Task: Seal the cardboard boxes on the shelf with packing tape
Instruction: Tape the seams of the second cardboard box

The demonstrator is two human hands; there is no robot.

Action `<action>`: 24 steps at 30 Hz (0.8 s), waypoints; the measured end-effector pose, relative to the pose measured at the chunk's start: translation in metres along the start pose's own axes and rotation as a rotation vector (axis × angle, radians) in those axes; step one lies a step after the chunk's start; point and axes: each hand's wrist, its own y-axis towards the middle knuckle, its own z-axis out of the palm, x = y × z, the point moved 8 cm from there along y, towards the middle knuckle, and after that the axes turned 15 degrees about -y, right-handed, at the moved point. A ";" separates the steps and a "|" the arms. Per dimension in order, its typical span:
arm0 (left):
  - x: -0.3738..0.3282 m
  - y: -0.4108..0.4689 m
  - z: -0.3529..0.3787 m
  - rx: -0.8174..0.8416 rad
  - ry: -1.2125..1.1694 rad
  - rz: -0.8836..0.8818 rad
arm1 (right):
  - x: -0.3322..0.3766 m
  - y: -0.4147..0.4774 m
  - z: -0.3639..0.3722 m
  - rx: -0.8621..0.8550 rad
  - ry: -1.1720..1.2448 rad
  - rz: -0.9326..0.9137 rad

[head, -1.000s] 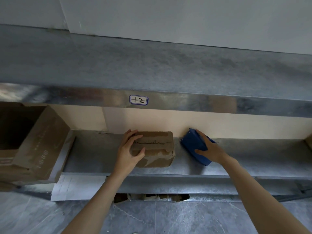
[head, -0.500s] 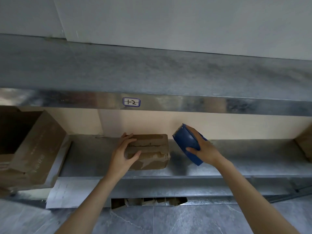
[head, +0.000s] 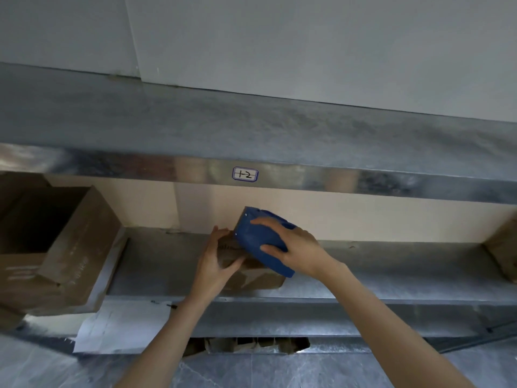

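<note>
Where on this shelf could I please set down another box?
The widest bare stretch of shelf lies between the small box and the box at the right edge. A narrower strip runs between the large open box and the left hand. The middle is crowded: the right hand holds the blue tape dispenser over the small box.

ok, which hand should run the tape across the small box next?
Right. The right hand grips the blue plastic tape dispenser over the small brown cardboard box; the left hand holds that box's left end, steadying it.
</note>
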 end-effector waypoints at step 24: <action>-0.010 -0.001 -0.010 0.071 0.079 0.032 | 0.012 -0.003 0.008 -0.255 -0.152 0.079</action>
